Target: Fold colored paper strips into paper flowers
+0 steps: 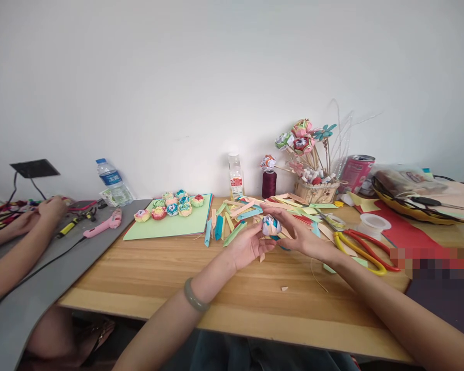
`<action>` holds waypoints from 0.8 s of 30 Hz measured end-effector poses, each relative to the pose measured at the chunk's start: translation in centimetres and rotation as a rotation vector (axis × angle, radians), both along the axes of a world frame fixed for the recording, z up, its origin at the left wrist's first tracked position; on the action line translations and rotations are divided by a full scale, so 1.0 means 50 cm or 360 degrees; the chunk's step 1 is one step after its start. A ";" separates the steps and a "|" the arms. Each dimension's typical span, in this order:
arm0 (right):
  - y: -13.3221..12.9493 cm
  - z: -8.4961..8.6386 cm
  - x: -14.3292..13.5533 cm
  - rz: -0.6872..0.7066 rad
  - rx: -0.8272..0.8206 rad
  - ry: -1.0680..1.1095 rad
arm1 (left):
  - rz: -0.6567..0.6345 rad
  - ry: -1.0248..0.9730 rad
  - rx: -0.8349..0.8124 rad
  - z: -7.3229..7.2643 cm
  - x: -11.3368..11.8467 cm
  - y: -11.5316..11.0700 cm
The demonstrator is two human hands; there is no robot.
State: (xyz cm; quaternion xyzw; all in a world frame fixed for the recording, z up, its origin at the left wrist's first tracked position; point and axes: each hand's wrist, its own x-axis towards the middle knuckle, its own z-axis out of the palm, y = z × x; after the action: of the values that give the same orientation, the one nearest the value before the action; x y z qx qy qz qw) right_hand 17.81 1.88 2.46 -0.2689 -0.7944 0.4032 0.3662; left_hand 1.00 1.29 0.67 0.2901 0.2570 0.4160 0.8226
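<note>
Left hand (248, 243) has its fingers (268, 247) curled around a little folded-paper ball (271, 225) above the worktop (232, 293); right hand (299, 234) arches half-open over it, honestly can't tell if that one's gripping too. Ball's underside is hidden. Just beyond, paper strips (218, 228) are partly blocked by both hands. Far right, a basket (315, 194) holds paper flowers.

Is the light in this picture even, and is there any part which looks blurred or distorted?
Head view: soft light, with the wall paler in the middle and greyer toward the upper corners; head view: a blocky, pixelated patch hides detail at the right edge; head view: the right forearm seems stretched, perhaps by a wide lens; head view: the paper flower is reasonably sharp.
</note>
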 end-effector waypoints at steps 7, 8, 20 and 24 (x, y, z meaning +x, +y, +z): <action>0.004 -0.013 -0.016 -0.0216 0.0002 0.0089 | 0.0195 -0.0180 0.0269 0.001 -0.005 0.000; 0.005 -0.014 -0.018 -0.0251 0.0045 0.0093 | 0.0198 -0.0198 0.0264 0.002 -0.005 0.001; 0.008 -0.020 -0.011 -0.0477 0.0594 0.0010 | 0.0260 -0.0193 0.0117 0.001 -0.008 0.008; 0.010 -0.020 -0.010 -0.0484 0.0634 0.0030 | 0.0285 -0.0119 0.0111 0.002 -0.007 0.011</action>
State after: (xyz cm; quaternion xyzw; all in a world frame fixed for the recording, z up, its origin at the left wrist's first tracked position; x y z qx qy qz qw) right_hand 17.32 2.36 1.45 -0.3040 -0.8052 0.1815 0.4757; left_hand 0.65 1.83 0.75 0.2787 0.2365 0.5071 0.7806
